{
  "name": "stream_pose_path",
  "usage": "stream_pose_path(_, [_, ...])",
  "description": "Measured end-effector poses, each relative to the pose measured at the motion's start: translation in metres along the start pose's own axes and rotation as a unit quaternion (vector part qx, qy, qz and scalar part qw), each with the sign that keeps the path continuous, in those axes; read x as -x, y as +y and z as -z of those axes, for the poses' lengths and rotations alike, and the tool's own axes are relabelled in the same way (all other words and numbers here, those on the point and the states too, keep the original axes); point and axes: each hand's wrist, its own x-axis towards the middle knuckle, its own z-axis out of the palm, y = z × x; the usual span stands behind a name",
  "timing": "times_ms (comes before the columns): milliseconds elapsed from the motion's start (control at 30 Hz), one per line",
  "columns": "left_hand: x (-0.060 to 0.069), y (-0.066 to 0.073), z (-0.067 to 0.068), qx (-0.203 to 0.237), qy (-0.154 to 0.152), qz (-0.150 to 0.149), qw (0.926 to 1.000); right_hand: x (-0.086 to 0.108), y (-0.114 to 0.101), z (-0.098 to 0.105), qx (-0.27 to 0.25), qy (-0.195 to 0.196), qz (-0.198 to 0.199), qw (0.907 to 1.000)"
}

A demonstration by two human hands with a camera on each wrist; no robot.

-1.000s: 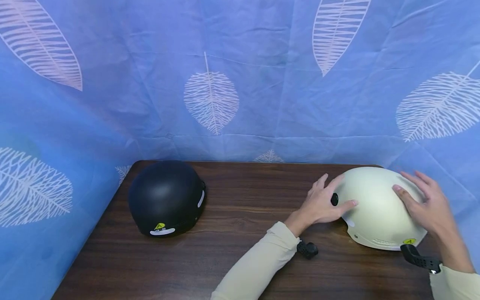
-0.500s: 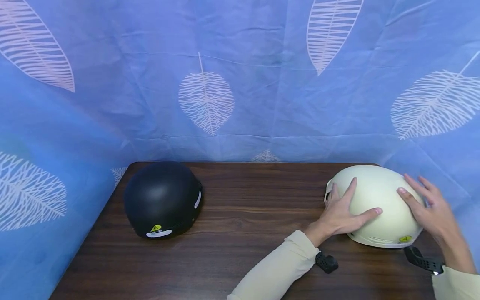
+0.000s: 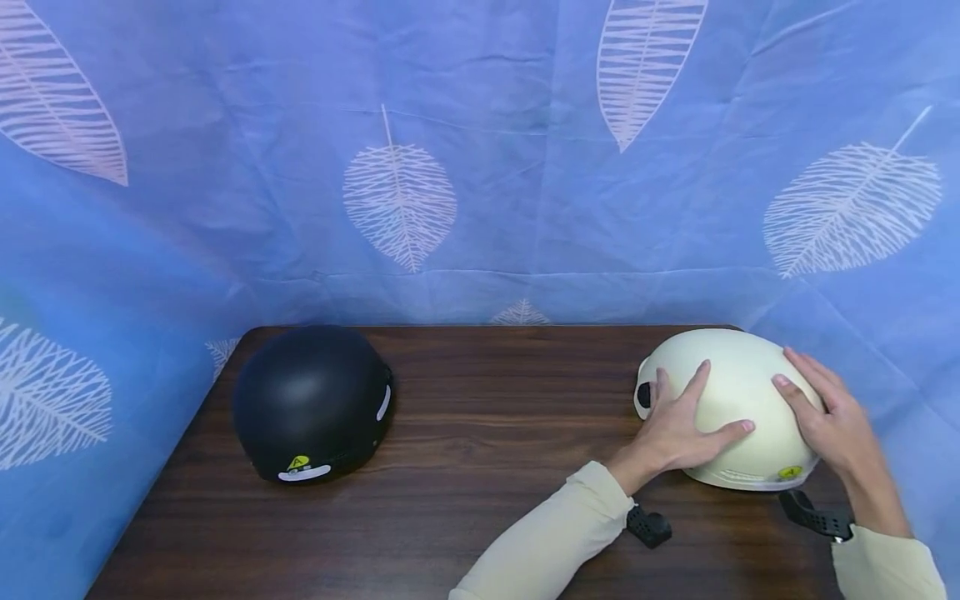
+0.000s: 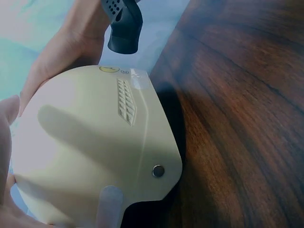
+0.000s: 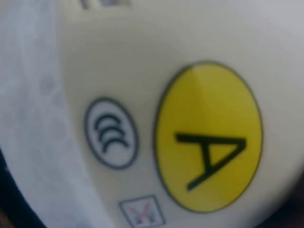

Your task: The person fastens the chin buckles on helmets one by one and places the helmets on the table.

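Observation:
A cream helmet sits dome up at the right end of the table. My left hand lies with spread fingers on its left side, near a black round part. On the helmet's right side rests my right hand, fingers extended along the shell. In the left wrist view the helmet's shell shows a vent pattern and a rivet, with the right hand behind it. The right wrist view is filled by the shell and its yellow sticker marked A.
A black helmet with a yellow sticker stands at the left of the dark wooden table. Blue cloth with white leaf prints hangs behind the table and along its left side.
My left hand has moved from the helmet's left edge further onto its shell. Both helmets and my right hand appear slightly further left in the head view, as the background does.

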Motion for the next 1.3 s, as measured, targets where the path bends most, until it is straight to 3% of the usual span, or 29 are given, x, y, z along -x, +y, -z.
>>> stream_pose_path(433, [0.000, -0.003, 0.006, 0.056, 0.029, 0.005, 0.9980, -0.004, -0.017, 0.000, 0.001, 0.001, 0.027, 0.9996])
stream_pose_path(667, [0.000, -0.004, 0.012, 0.110, 0.044, 0.037, 0.9923, -0.006, -0.041, 0.002, 0.029, -0.009, 0.039, 0.9988])
stream_pose_path(1100, [0.000, -0.011, 0.018, 0.149, 0.076, 0.045, 0.9848, -0.005, -0.066, 0.002, 0.051, 0.006, 0.078, 0.9956])
stream_pose_path(1300, [-0.001, -0.017, 0.022, 0.172, 0.080, 0.054, 0.9804, -0.004, -0.074, 0.005, 0.048, 0.021, 0.078, 0.9956])
